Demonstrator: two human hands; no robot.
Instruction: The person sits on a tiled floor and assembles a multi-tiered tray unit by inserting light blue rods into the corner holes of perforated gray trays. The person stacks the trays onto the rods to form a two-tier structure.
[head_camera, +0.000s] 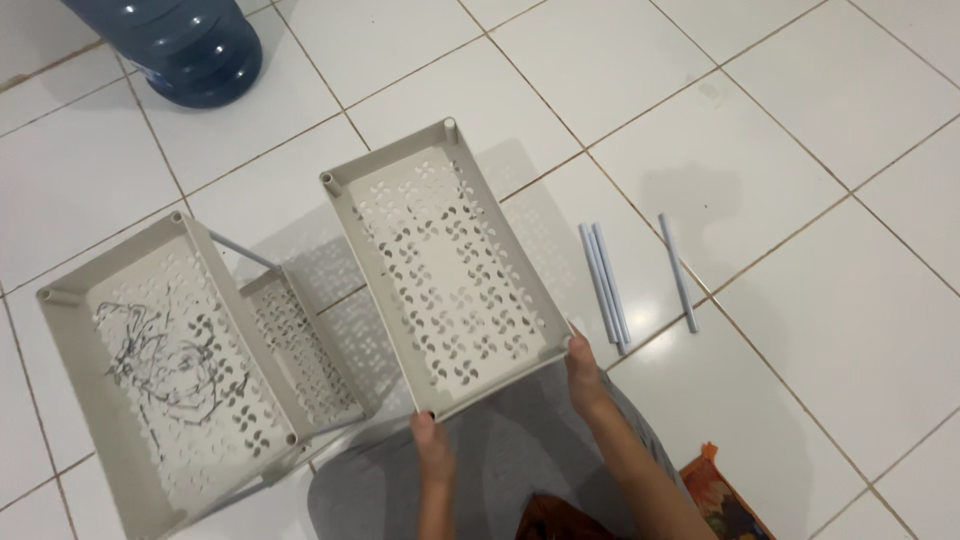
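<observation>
A single camera worn on the person's head looks steeply down past the lap onto a white tiled floor (780, 330), close enough that the forearms enter from the bottom edge. The view faces forward and downward, with the left hand (432, 440) and right hand (583, 372) low in the centre and the perforated tray (440, 270) filling the middle. No second view exists, so nothing is shared between views.

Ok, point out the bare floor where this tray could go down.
Bare tiles lie right of the grey tubes and between the held tray and the blue water jug. Crowded on the left, where the assembled shelf rack stands.
</observation>
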